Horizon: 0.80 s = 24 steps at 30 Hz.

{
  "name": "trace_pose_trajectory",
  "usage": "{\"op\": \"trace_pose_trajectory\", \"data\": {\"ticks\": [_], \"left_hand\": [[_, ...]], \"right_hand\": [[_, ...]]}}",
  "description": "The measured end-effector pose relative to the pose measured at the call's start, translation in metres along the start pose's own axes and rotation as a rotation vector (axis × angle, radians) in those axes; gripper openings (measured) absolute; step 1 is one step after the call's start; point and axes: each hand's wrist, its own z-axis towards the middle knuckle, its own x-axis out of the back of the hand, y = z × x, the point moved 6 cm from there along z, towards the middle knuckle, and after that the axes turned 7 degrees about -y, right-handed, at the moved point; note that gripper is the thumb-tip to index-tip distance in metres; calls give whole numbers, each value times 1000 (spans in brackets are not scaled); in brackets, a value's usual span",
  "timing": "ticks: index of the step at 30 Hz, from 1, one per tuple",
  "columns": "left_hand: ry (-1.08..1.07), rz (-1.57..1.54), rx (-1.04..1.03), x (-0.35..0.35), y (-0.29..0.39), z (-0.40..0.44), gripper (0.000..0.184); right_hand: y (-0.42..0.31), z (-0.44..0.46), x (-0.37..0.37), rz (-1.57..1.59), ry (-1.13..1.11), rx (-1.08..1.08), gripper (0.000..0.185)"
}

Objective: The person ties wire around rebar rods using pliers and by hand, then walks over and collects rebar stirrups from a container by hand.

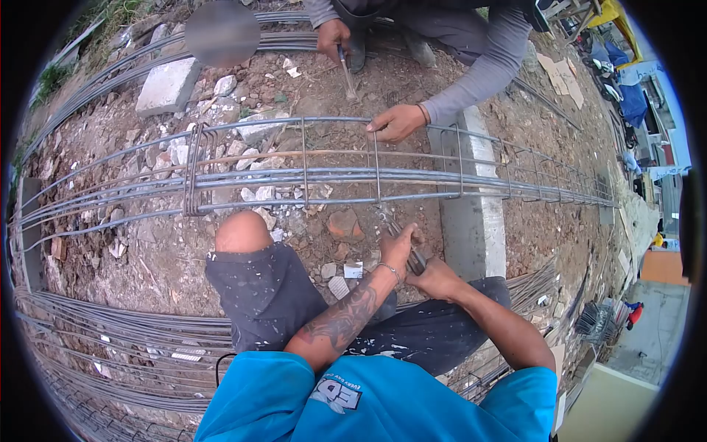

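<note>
A pair of metal pincers (pixel 417 261) sits between my hands, close to the near bars of a long rebar cage (pixel 335 174). My left hand (pixel 398 248), below a bracelet, is closed around the tool near its jaws. Lower down, my right hand (pixel 436 280) is closed at the handle end. Just beyond the jaws stands a rectangular stirrup (pixel 377 168) that rings the long bars. Across from me, a co-worker's hand (pixel 398 123) holds the cage's far bar at that stirrup. The co-worker's other hand (pixel 334 38) grips a hand tool (pixel 347 77) pointing down.
The cage rests across a concrete beam (pixel 482 199) on the right and a block (pixel 29 236) at far left. Loose rebar bundles (pixel 132 320) lie on my near side. A concrete slab (pixel 169 86) and rubble cover the dirt. My knee (pixel 243 233) is close to the cage.
</note>
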Motion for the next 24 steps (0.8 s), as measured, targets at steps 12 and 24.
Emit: {"op": "trace_pose_trajectory", "data": {"ticks": [12,24], "left_hand": [[108,-58,159,-12,5,2,44],[-252,-287,228,-10,3,-6,28]], "right_hand": [[-22,-37,12,-395,472,-84,45],[-8,-21,12,-460,489,-86,25]]}}
